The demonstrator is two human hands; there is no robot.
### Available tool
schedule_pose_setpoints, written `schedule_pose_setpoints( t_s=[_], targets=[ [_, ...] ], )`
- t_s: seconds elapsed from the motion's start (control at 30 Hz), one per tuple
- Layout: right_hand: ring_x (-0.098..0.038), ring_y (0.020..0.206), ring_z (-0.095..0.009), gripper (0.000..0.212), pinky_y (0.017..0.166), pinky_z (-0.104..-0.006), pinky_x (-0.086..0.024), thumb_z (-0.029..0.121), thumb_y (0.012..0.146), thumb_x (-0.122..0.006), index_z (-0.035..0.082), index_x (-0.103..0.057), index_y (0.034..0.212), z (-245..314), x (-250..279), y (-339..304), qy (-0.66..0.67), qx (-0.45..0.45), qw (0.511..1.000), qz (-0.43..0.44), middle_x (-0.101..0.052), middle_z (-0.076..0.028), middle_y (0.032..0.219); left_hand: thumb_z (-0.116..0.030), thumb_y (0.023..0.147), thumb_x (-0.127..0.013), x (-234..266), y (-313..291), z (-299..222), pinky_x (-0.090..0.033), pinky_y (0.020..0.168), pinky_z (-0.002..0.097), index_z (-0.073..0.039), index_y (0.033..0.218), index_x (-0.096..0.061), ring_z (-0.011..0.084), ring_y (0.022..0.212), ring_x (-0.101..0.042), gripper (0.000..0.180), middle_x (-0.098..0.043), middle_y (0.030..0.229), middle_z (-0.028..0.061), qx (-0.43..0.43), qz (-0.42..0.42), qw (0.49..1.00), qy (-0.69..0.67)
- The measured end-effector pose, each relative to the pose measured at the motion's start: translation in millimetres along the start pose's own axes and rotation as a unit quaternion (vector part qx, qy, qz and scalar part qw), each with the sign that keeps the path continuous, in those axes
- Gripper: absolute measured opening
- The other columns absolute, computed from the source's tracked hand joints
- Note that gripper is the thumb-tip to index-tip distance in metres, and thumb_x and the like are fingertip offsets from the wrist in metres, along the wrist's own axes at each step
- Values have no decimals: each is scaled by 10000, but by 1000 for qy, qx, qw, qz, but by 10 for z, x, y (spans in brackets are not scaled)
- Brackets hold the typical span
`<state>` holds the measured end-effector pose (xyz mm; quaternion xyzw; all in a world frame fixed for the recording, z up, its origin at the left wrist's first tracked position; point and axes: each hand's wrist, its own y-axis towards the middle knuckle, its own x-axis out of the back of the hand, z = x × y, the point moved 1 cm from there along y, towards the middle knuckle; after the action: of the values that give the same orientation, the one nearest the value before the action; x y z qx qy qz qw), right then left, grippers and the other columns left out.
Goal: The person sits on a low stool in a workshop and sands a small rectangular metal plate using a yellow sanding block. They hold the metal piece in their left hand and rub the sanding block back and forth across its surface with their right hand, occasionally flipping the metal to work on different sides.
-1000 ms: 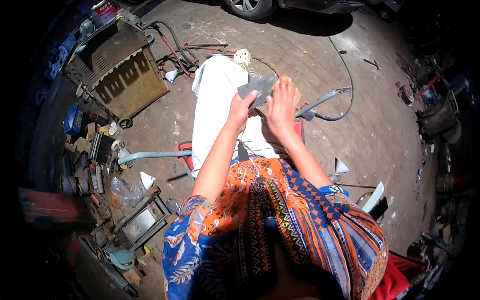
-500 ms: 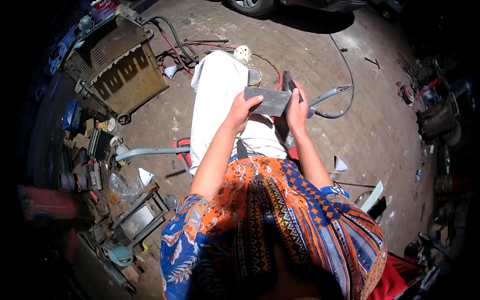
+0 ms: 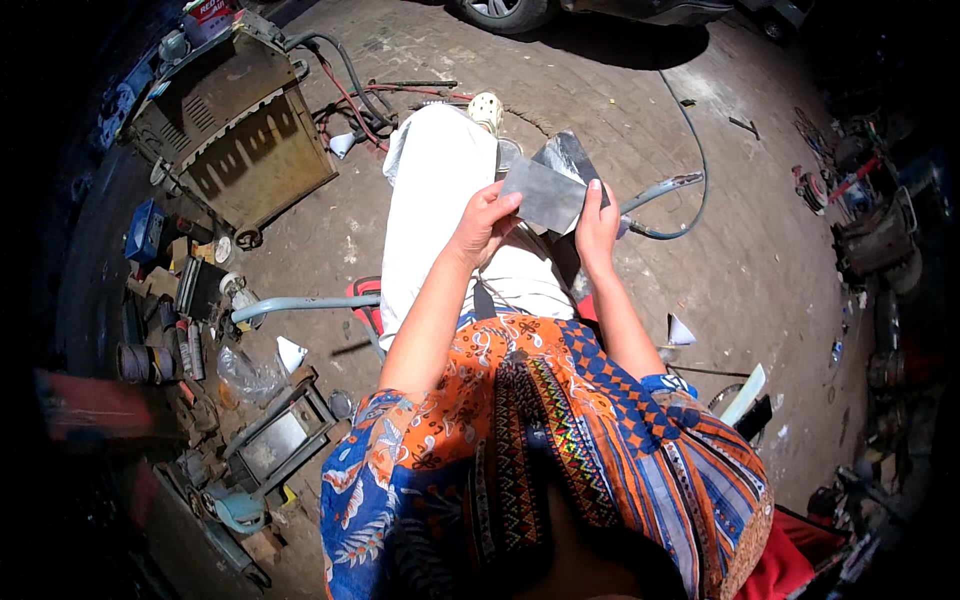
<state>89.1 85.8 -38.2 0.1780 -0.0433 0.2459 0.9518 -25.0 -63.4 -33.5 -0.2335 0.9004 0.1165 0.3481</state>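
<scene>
Over my lap, my left hand (image 3: 482,224) is closed on a flat grey rectangular sheet (image 3: 543,197), thumb on top near its left corner. My right hand (image 3: 597,225) grips a dark grey plate (image 3: 567,152) by its right edge, thumb along the side. Pale shiny streaks mark the face of this plate. The two pieces overlap, with the sheet in front of the plate's lower part. I cannot tell whether they touch. Just behind them, a round can (image 3: 509,155) is partly hidden.
A rusty metal cabinet (image 3: 250,150) with hoses stands at the far left. Tools, a plastic bag (image 3: 250,375) and scraps lie left on the floor (image 3: 770,260). A grey hose with a metal handle (image 3: 665,187) lies to the right. A car wheel (image 3: 505,12) shows at the back.
The plate in my right hand has turned from nearly edge-on so that its streaked face shows. The sheet in my left hand has tilted and shifted slightly right.
</scene>
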Motion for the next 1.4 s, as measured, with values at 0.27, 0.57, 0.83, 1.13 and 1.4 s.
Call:
schedule_pose_setpoints(
  t_s=[0.27,0.57,0.83,1.13,1.4],
  targets=[
    [-571,934,-245,355,849,-360,-429,302,1038,-398,-11,-550,1105,125,-170,-180,46,2,998,34,-614,-156,994,-119,924,-629,-222,-66,-30,-479,948,300,-26,1326,-544,149,1101,-591,421,-620,1213,47,1,29,997,65],
    [-411,1341,-279,456,1116,-362,-294,239,1042,-354,-7,-403,1423,359,-4,-90,42,73,996,38,-445,-152,1449,-259,931,-663,-71,238,-311,-483,761,272,22,1128,-647,118,936,-602,344,-648,1094,57,19,-154,985,75],
    [-288,1423,-337,508,1169,-478,-177,190,990,-413,9,-349,1459,542,-264,-265,-175,296,934,98,-382,-176,1490,-205,956,-629,209,243,-193,-493,728,262,-68,1159,-610,138,911,-607,246,-640,1037,26,-16,-171,985,-8],
    [-263,1433,-350,546,1173,-508,-137,165,955,-474,2,-338,1459,561,-422,-438,-253,324,892,185,-356,-183,1505,-227,938,-661,99,173,-214,-416,696,233,-58,1059,-670,88,802,-531,208,-609,996,-22,-54,-190,980,0],
    [-279,1422,-368,545,1160,-554,-139,162,942,-499,-10,-362,1442,575,-435,-298,-277,340,887,147,-399,-166,1480,-150,919,-668,174,199,-149,-476,698,232,-57,1105,-640,120,860,-610,209,-650,1036,17,-64,-170,983,-2]
  ],
)
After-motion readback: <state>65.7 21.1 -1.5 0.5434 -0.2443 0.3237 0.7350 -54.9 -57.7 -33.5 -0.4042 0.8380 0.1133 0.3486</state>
